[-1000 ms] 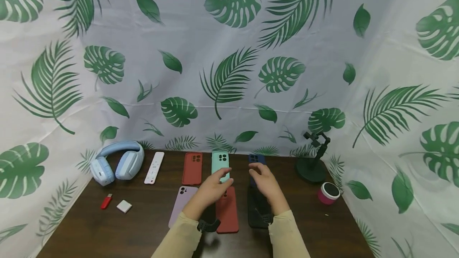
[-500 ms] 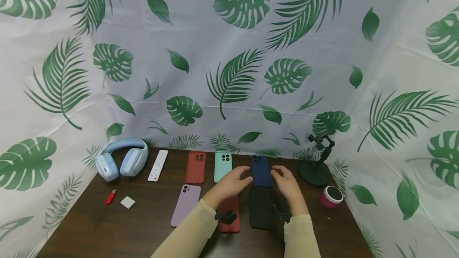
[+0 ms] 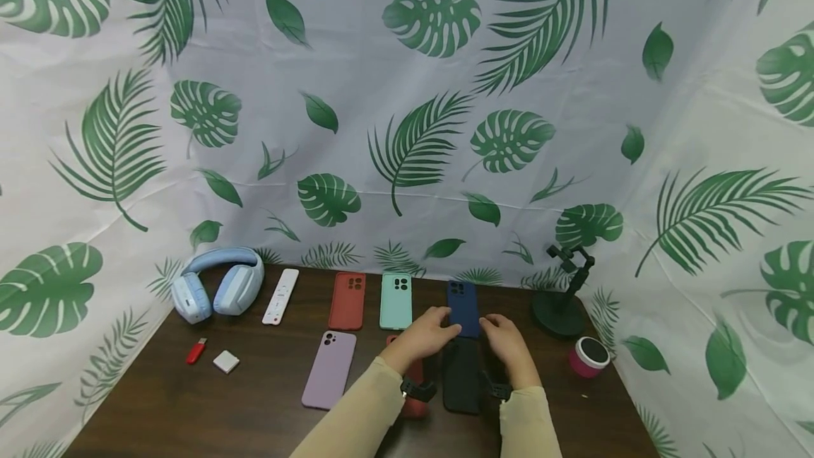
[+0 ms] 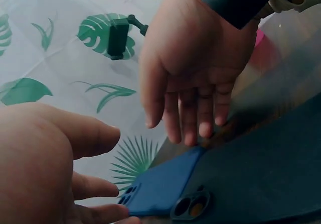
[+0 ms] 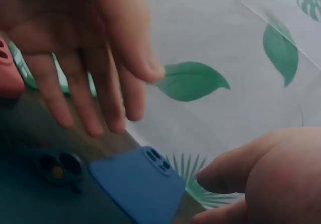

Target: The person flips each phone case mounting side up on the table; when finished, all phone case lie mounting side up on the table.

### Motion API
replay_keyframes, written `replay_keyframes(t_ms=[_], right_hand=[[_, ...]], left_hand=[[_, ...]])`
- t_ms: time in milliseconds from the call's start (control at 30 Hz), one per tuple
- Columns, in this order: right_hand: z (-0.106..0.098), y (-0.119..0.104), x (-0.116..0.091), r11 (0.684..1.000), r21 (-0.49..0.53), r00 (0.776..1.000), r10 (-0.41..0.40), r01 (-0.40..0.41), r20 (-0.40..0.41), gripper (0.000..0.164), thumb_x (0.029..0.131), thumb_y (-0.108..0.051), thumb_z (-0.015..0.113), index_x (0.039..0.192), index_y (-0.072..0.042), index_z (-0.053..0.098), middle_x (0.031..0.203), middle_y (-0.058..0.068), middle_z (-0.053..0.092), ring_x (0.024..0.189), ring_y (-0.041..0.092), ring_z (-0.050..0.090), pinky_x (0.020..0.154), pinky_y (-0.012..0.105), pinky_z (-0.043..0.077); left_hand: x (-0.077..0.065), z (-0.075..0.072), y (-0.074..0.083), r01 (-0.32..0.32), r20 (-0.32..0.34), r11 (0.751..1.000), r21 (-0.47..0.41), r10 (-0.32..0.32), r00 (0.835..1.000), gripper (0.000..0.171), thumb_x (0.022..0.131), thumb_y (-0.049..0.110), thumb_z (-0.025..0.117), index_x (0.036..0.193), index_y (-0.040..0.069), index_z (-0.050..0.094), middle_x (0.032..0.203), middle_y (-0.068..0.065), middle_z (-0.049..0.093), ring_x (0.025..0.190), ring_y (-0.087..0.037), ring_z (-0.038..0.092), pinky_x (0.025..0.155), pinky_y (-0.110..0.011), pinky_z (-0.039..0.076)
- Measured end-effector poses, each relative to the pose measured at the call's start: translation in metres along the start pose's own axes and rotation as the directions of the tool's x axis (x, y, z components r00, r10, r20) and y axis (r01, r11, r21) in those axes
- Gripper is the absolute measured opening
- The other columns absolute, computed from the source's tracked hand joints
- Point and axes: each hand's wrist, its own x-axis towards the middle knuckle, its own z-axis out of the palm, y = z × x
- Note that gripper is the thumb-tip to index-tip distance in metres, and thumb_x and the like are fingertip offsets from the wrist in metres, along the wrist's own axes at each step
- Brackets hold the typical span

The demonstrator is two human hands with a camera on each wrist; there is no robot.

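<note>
A blue phone case (image 3: 463,308) lies flat on the dark table, its camera cutouts at the far end. My left hand (image 3: 425,342) hovers at its left edge, thumb and fingers apart and relaxed. On its right side, my right hand (image 3: 510,346) has loosely bent fingertips close to the edge. In both wrist views the hands face each other across the blue case (image 4: 168,181), with nothing gripped. A black phone case (image 3: 461,377) lies just nearer than the blue one, between the wrists. My left wrist partly hides a red phone case (image 3: 415,408).
Another red case (image 3: 347,301), a mint case (image 3: 396,301) and a lilac case (image 3: 329,370) lie left. Farther left are headphones (image 3: 234,290), a white remote (image 3: 280,296), a red USB stick (image 3: 196,352) and a white square (image 3: 225,361). A black stand (image 3: 558,312) and pink jar (image 3: 588,359) sit right.
Both hands have moved right, from over the mint and blue cases to either side of the blue case, and then slightly lower toward it. The head view has shifted a little.
</note>
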Motion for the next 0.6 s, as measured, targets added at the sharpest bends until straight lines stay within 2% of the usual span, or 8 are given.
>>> replay_keyframes(t_ms=[133, 300, 433, 600], right_hand=[[0.005, 0.000, 0.001, 1.000, 0.001, 1.000, -0.008, 0.008, 0.016, 0.059, 0.106, -0.042, 0.047, 0.145, 0.002, 0.049, 0.150, 0.028, 0.048, 0.139, 0.048, 0.044, 0.110, 0.064, 0.037], [0.007, 0.002, 0.004, 0.999, 0.017, 0.999, -0.029, 0.028, 0.038, 0.058, 0.106, -0.041, 0.047, 0.144, 0.002, 0.051, 0.150, 0.028, 0.048, 0.140, 0.049, 0.043, 0.111, 0.064, 0.036], [0.010, 0.004, 0.006, 0.999, 0.031, 0.999, -0.023, 0.022, 0.044, 0.056, 0.106, -0.037, 0.047, 0.146, 0.003, 0.049, 0.152, 0.030, 0.045, 0.142, 0.049, 0.039, 0.113, 0.064, 0.034], [0.009, 0.003, 0.005, 0.999, 0.033, 0.999, -0.001, 0.000, 0.035, 0.058, 0.106, -0.037, 0.047, 0.146, 0.004, 0.048, 0.156, 0.031, 0.036, 0.147, 0.050, 0.031, 0.117, 0.064, 0.028]], left_hand=[[0.010, 0.005, 0.000, 0.034, -0.009, 0.999, 0.016, -0.034, 0.999, 0.073, 0.101, 0.056, 0.051, 0.155, 0.009, 0.040, 0.161, -0.017, 0.038, 0.148, -0.034, 0.040, 0.116, -0.054, 0.036], [0.020, 0.014, 0.004, 0.075, -0.011, 0.997, 0.006, -0.075, 0.997, 0.077, 0.101, 0.053, 0.054, 0.156, 0.002, 0.036, 0.161, -0.023, 0.035, 0.149, -0.038, 0.036, 0.118, -0.055, 0.033], [0.021, 0.018, 0.004, 0.093, -0.002, 0.995, -0.026, -0.093, 0.996, 0.075, 0.101, 0.049, 0.054, 0.155, 0.000, 0.037, 0.161, -0.026, 0.033, 0.149, -0.040, 0.036, 0.117, -0.057, 0.034], [0.020, 0.015, 0.003, 0.103, 0.040, 0.994, -0.033, -0.101, 0.994, 0.074, 0.102, 0.050, 0.052, 0.156, 0.002, 0.036, 0.163, -0.024, 0.030, 0.150, -0.039, 0.034, 0.118, -0.058, 0.033]])
